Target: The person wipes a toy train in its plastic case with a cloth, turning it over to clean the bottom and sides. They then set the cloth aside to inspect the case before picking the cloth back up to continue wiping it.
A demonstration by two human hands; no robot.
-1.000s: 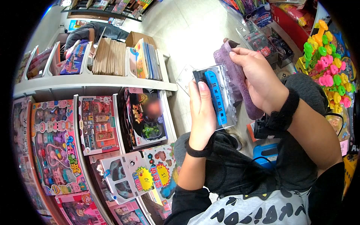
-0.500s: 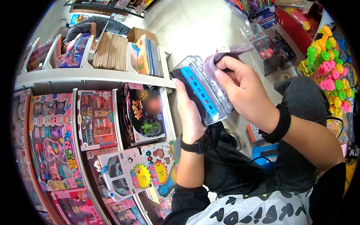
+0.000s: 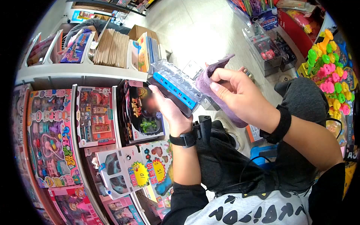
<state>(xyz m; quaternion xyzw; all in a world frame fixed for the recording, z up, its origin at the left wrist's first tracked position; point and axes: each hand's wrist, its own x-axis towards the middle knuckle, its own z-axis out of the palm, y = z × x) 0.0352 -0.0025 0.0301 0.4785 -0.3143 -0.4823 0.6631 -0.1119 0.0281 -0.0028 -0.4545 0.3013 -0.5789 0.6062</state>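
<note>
A clear plastic case (image 3: 180, 77) with a blue strip (image 3: 174, 90) along its side and a dark base lies tilted in my left hand (image 3: 173, 112), whose fingers hold it from below. My right hand (image 3: 240, 90) pinches a purple cloth (image 3: 210, 80) between thumb and fingers. One edge of the cloth meets or overlaps the right end of the case, and the rest hangs down under my right hand.
Shelves (image 3: 86, 75) at the left hold boxed toys (image 3: 52, 138) and upright books (image 3: 110, 48). Clear cases (image 3: 265, 50) stand on the floor (image 3: 187, 26) at upper right, near colourful plastic toys (image 3: 330, 71). Part of a person (image 3: 99, 25) shows behind the shelf.
My left hand has moved left with the case and turned it flatter. The purple cloth now hangs lower beneath my right hand, which has shifted only slightly.
</note>
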